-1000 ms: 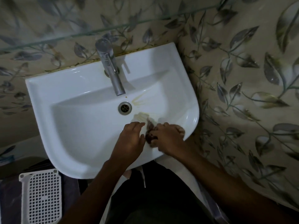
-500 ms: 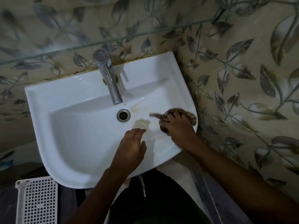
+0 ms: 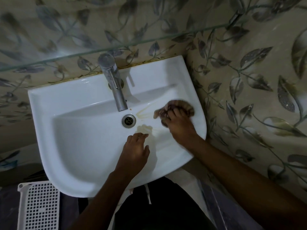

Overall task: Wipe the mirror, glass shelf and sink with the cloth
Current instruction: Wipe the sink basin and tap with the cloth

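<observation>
Fingers (image 3: 174,113) of the right hand (image 3: 180,126) are curled into the bunched cloth (image 3: 176,106), pressing it on the inner slope of the sink (image 3: 86,103) near the right rim, toward the back-right corner. Left hand (image 3: 135,149) is relaxed, fingers loosely extended, holding nothing, tips hanging over the bowl near the front edge; cannot tell if they touch the porcelain.

Key relation: yellowish stain streaks (image 3: 146,112) lie just left of the cloth, between it and the drain (image 3: 128,121). A second stain patch (image 3: 144,128) sits in front of the drain, just beyond the left fingertips. Streaks run roughly left-right, angled up toward the back-right, so my guess is the next stroke sweeps left along them toward the drain. The right hand has the cloth and is nearer the streaks; the left is nearer the patch but bare.

Faucet (image 3: 114,83) overhangs the back of the bowl, left of the cloth. Glass shelf (image 3: 149,39) edge crosses above the sink; mirror not in view.
</observation>
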Available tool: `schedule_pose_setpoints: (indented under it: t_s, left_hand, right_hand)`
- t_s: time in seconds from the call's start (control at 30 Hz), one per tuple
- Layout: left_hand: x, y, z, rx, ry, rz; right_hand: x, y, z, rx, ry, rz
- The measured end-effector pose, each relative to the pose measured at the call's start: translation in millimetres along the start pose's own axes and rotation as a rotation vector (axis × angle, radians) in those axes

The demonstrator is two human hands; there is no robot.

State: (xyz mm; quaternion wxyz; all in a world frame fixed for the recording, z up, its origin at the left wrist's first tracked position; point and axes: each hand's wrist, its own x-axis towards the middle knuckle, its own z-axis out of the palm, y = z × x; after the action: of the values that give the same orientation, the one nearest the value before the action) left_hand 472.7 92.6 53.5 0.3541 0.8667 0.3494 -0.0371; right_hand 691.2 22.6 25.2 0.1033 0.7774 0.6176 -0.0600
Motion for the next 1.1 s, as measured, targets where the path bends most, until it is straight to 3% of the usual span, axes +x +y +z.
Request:
schedule_pose_setpoints:
  t_s: [0.1, 0.33, 0.47, 0.63, 0.9, 1.03, 1.1]
  left_hand:
    - [-3, -7, 0, -0.011, 0.010, -0.033]
    - [-12, -15, -8, 0.010, 0.054, -0.055]
    - [-20, -17, -13, 0.032, 0.088, -0.067]
    - [-29, -19, -12, 0.054, 0.135, -0.059]
    - [-37, -24, -6, 0.090, 0.136, -0.076]
    - [-41, -25, -8, 0.083, 0.151, -0.091]
    - [-41, -25, -9, 0.055, 0.161, -0.099]
  right_hand:
    - [-19, -11, 8, 0.125, -0.013, -0.047]
    - [54, -24, 16, -0.014, -0.002, 0.260]
    - [71, -64, 31, 0.244, -0.069, 0.307]
    - [82, -102, 33, 0.546, 0.009, 0.426]
    - [87, -125, 30, 0.718, -0.002, 0.084]
    - [77, -98, 18, 0.742, -0.155, -0.009]
    - [66, -82, 17, 0.786, -0.150, 0.035]
